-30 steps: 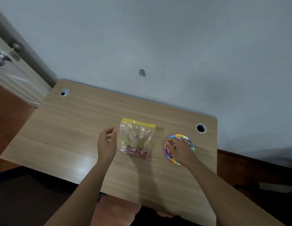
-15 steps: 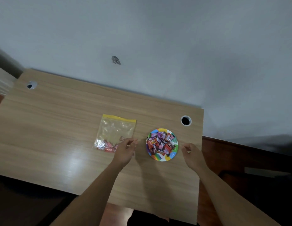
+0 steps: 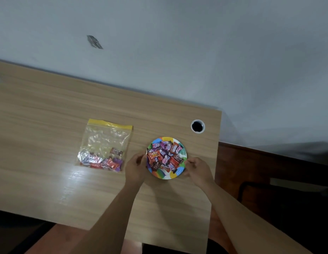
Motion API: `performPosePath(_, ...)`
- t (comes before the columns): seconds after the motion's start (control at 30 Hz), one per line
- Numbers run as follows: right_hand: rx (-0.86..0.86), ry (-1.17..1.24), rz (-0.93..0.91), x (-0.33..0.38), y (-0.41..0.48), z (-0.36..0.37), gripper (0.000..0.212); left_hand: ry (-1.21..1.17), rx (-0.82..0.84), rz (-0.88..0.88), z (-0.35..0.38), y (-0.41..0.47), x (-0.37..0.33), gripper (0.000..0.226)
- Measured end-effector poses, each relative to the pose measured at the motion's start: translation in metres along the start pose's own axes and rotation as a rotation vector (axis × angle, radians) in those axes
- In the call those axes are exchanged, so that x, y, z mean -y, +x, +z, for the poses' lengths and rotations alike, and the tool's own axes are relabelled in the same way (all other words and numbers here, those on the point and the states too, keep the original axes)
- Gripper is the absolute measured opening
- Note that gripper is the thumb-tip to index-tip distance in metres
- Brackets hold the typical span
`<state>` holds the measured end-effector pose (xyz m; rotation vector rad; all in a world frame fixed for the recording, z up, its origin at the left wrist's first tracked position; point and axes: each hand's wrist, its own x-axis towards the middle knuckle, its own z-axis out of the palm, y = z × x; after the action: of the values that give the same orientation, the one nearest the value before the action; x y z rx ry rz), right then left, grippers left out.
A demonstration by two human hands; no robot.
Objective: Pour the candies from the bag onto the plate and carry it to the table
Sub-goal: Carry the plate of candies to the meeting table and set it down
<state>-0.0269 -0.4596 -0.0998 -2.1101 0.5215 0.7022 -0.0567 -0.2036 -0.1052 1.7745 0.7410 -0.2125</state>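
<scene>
A small rainbow-coloured paper plate (image 3: 164, 174) rests on the wooden desk (image 3: 49, 180), heaped with wrapped candies (image 3: 164, 155). My left hand (image 3: 135, 166) touches the plate's left rim and my right hand (image 3: 197, 169) touches its right rim, fingers curled at the edges. To the left lies a clear zip bag (image 3: 104, 143) with a yellow strip, flat on the desk, with several candies still at its near end.
A round cable hole (image 3: 197, 126) sits in the desk's far right corner. The grey wall (image 3: 177, 52) runs right behind the desk. Reddish floor (image 3: 242, 162) and a dark shape lie past the desk's right edge.
Both hands have closed in on the plate from either side. Before that, my left hand left the bag and my right hand lifted off the candies. The view has shifted right.
</scene>
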Motion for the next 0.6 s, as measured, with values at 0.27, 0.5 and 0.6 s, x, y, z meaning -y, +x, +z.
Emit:
performPosePath(0.27,0.008,-0.009,-0.006,-0.003,0.004,0.001,0.012,-0.076,0.028,-0.085,0.004,-0.010,0.000,0.019)
performPosePath(0.5,-0.032,0.036,0.005,0.007,-0.028,-0.010,0.013,-0.146,0.117,-0.053,-0.014,-0.031,-0.015,0.020)
performPosePath(0.6,-0.083,0.097,0.006,0.014,-0.054,-0.015,0.013,-0.162,0.154,-0.081,-0.024,-0.042,-0.033,0.007)
